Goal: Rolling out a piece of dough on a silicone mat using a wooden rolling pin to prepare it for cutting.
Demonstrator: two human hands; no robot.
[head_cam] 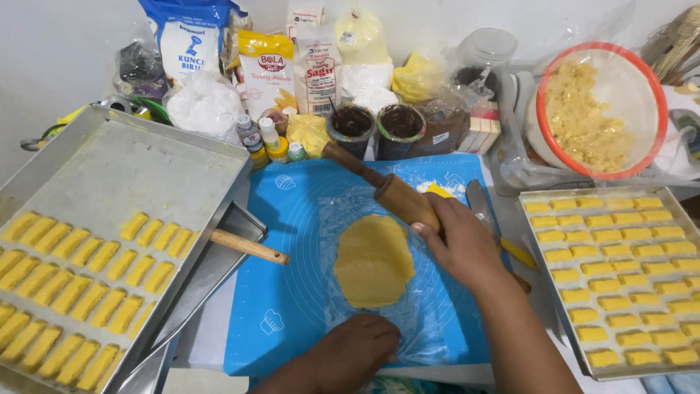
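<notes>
Right hand (467,244) wraps over the barrel of a wooden rolling pin (397,195), fingers curled down around it, gripping near the end closest to the person. Pin angles away up-left from that hand, far handle pointing toward two dark-filled jars (375,125). Just left of the right hand, touching the pin's lower edge, lies a flattened yellow dough sheet (373,259), uneven oval, under clear plastic film (430,321) on a blue silicone mat (288,284).

Left hand (354,350) sits below the dough, nearer the person, fingers together and palm pressed flat on the film's near edge; holds nothing, just pins the film down. Dough is between the two hands, closer to the right.

Far left of the left hand: metal tray (146,171) with rows of yellow dough sticks filling its near half. A wooden handle (248,246) sticks out from under that tray toward the mat. Right of the right hand: second tray (536,292), nearly full of small yellow rectangles. Beyond it, an orange-rimmed bowl (543,128) of crumbly yellow stuff, film-covered. Flour bags and small bottles stand behind the mat.
</notes>
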